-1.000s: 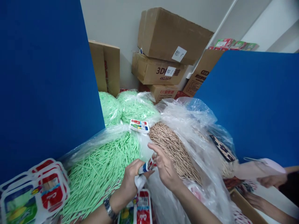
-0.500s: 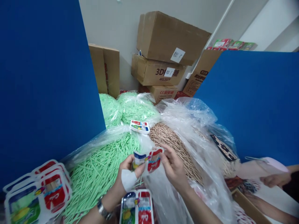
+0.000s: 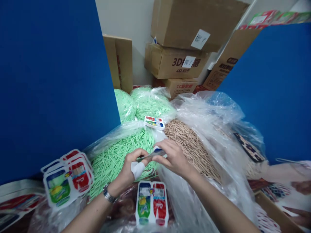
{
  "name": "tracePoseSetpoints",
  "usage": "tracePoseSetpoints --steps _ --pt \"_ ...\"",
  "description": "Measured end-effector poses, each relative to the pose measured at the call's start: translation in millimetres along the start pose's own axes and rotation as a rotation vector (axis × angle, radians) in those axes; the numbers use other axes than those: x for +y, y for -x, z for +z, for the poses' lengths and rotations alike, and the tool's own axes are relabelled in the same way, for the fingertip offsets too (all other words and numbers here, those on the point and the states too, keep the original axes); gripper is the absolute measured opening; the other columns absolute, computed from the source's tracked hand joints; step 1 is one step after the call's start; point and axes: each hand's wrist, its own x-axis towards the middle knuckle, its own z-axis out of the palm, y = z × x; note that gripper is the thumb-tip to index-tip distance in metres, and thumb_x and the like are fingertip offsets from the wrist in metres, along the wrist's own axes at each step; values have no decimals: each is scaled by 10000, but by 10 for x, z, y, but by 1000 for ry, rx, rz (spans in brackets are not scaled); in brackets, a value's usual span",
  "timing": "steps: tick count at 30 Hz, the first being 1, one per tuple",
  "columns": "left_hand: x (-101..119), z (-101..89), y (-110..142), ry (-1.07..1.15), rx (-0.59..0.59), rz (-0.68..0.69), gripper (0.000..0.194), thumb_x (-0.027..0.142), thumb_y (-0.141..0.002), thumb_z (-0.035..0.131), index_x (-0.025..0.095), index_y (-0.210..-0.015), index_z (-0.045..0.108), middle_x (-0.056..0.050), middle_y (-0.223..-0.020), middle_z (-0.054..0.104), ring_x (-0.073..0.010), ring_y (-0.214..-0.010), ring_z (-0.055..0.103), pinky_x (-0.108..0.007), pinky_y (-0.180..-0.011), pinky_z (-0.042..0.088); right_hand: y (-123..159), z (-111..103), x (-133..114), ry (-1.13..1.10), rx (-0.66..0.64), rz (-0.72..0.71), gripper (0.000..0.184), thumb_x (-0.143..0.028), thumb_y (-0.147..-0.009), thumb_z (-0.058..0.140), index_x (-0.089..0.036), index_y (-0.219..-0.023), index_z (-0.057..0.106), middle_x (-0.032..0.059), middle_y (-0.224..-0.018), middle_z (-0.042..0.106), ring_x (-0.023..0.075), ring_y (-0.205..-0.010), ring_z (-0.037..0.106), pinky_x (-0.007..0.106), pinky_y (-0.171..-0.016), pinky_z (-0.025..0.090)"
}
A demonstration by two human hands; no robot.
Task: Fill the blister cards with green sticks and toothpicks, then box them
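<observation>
Between my hands is a small printed pouch (image 3: pixel 157 150), tilted nearly edge-on, so its front hardly shows. My left hand (image 3: pixel 131 163), with a white wrap near the thumb and a watch on its wrist, pinches the left end. The fingers of my right hand (image 3: pixel 172 156) are closed on the other end and cover part of it. Below my hands lies a green-and-red cola pouch pack (image 3: pixel 160 207). Thin green sticks (image 3: pixel 109 161) fill an open bag on the left; brown sticks (image 3: pixel 191 147) fill one on the right.
Several similar packs (image 3: pixel 58 187) are piled at the left, and another pack (image 3: pixel 154 123) lies behind the sticks. Blue partitions (image 3: pixel 58 81) stand on both sides. Cardboard boxes (image 3: pixel 177 61) are stacked at the back. Another person's hand (image 3: pixel 302 187) is at the right edge.
The pouch has turned from showing its printed front to nearly edge-on, and my right hand has closed further over it. The camera view has shifted left and down.
</observation>
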Motion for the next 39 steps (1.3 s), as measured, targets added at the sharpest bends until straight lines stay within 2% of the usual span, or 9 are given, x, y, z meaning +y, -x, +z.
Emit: tracePoseSetpoints --steps 3,7,12,16,17,20,22,31,39 --pt "77 -112 6 -141 -36 78 129 281 -863 587 184 -787 626 -8 -748 614 -156 -696 548 -256 -647 406 -163 115 -65 125 52 -101 378 -480 -908 497 -179 -687 557 14 -603 571 142 -600 523 260 -607 366" --pt "57 -266 53 -321 -145 142 230 282 -892 540 186 -698 616 -8 -691 588 -167 -697 531 -281 -670 385 -225 277 -148 198 27 -196 360 -375 -941 483 -180 -641 522 2 -571 539 127 -569 482 256 -598 341" --pt "-137 -375 140 -346 6 51 235 289 -795 657 188 -643 510 19 -654 533 -150 -636 494 -264 -613 358 -193 327 -206 3 -36 -247 143 -219 -951 445 -170 -963 578 51 -835 648 162 -797 580 310 -782 432" --pt "-223 -497 229 -274 100 -101 270 327 -773 674 193 -646 478 40 -639 489 -121 -569 437 -239 -543 325 33 469 -87 -79 44 37 216 -218 -943 440 -174 -1147 496 98 -1039 608 193 -974 570 343 -841 458" --pt "-230 -526 250 -257 119 -128 280 336 -767 679 193 -641 474 45 -627 473 -114 -550 418 -234 -525 313 123 555 -40 -16 -49 70 174 -206 -944 426 -180 -1088 520 86 -986 613 187 -928 579 321 -798 469" --pt "-232 -575 296 -212 159 -150 289 338 -747 688 192 -630 467 52 -610 449 -104 -530 391 -228 -503 299 409 856 86 329 -609 1 120 -192 -920 460 -184 -944 577 64 -884 630 195 -833 595 304 -709 467" --pt "-225 -582 313 -176 179 -154 289 327 -739 689 192 -623 461 52 -605 444 -104 -535 394 -227 -503 305 562 997 143 427 -767 -24 79 -209 -893 517 -179 -900 590 60 -856 639 206 -799 603 305 -673 457" --pt "-271 -551 351 -130 184 -203 285 332 -735 689 189 -619 470 52 -583 443 -100 -523 387 -229 -490 299 816 904 274 506 -924 -75 104 -138 -878 527 -155 -844 624 84 -873 657 207 -811 595 320 -676 409" --pt "-379 -502 373 -139 166 -210 287 346 -747 692 188 -630 483 54 -572 450 -91 -497 375 -232 -469 295 916 858 377 545 -901 -221 69 -151 -893 525 -160 -892 594 65 -884 633 200 -803 557 325 -666 378"
